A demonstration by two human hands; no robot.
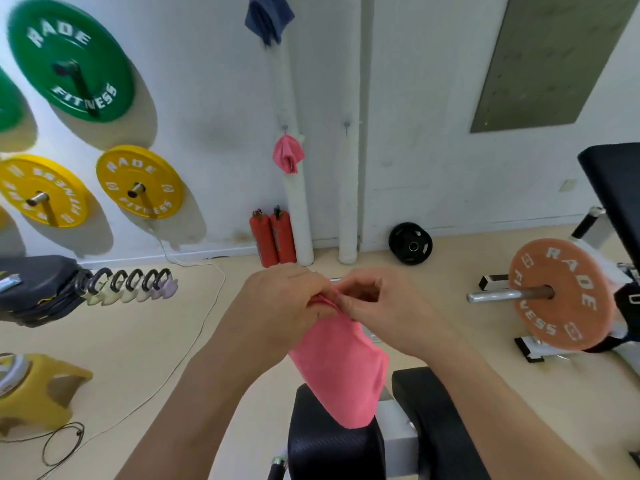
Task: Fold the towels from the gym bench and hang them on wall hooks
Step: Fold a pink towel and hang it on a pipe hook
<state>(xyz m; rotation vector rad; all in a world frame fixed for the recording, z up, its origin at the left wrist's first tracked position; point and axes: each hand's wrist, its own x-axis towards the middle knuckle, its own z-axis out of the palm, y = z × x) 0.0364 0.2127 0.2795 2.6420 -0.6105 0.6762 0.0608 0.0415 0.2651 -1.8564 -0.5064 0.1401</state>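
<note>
Both hands meet over the top edge of a pink towel [341, 368], out in front of the person. The left hand [280, 299] has its fingers curled round the bunched edge. The right hand [374, 306] pinches the same edge between thumb and fingertips, just beside the left. The towel hangs down from the hands as a folded strip. Its lower end crosses the near black pad of the gym bench [332, 452] - whether it rests on the pad cannot be told.

On the far wall a second pink towel [287, 154] hangs from a hook [284, 128] on a white padded pipe [294, 220]. A dark blue towel [268, 17] hangs higher on the same pipe. Another hook [346, 125] sits on the neighbouring pipe. Two red fire extinguishers [273, 237] stand on the floor at the wall's foot - just left of the pipe.
</note>
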